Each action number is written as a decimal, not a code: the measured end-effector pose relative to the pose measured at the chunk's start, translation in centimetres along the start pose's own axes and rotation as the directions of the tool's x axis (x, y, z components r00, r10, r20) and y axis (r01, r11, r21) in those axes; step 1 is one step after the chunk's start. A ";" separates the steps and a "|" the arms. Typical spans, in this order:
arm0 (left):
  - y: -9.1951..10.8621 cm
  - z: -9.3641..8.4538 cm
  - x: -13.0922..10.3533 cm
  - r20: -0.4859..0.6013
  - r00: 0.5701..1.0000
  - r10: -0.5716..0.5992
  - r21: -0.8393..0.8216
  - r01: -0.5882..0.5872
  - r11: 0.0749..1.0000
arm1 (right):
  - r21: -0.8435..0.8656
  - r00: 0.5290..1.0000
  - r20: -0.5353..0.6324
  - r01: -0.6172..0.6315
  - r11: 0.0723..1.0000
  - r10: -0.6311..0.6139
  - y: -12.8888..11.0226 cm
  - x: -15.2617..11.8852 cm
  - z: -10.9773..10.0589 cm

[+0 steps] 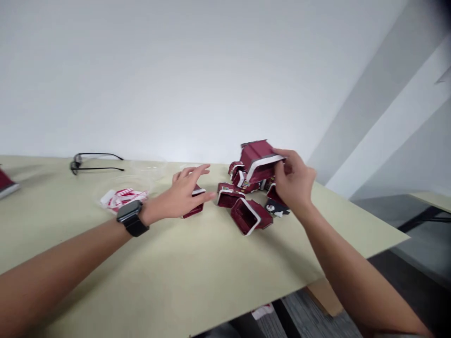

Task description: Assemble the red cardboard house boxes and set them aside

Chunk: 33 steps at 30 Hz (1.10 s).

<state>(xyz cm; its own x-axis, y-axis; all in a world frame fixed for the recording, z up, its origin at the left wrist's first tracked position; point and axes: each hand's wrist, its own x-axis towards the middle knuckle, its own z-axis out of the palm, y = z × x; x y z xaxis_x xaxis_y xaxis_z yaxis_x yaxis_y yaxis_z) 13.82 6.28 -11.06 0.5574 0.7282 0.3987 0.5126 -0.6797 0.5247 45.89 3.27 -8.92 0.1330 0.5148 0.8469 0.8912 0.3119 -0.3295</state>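
The right hand has its fingers clamped on one dark red carton with a white rim, thumb below and fingertips curled over the upper edge, so the carton is lifted off the table and tilted, its open mouth turned down and toward the wearer. Just under and behind those fingers sits a heap of small red cartons — at least three can be made out there, though they overlap too much for a firm count. Below the right fingers, toward the wearer, one open carton lies on its side with its mouth facing forward, and just left of it a second open carton rests beside the fingertips of the left hand. The left fingers are spread apart and stretched flat, clamped on nothing; the palm hovers over or rests on one more small carton — which of the two cannot be told. A black and white card lies under the right wrist. A black smartwatch is on the left wrist. Farther left of the left fingers lies one pile of red and white wrappers, and beyond it one pair of black-framed glasses. All of this is on a pale table.
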 end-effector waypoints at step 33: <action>-1.5 -5.7 0.4 0.462 0.873 -0.155 0.124 0.109 0.986 | 0.799 0.921 0.378 -0.376 0.470 0.095 -8.4 -8.4 5.8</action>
<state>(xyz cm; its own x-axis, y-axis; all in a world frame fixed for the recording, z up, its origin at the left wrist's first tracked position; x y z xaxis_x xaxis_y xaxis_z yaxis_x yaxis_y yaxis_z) 9.51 8.06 -7.40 0.7090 0.7005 -0.0810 0.6477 -0.6016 0.4674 34.75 0.95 -15.65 0.0430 0.8052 0.5915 0.0221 0.5911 -0.8063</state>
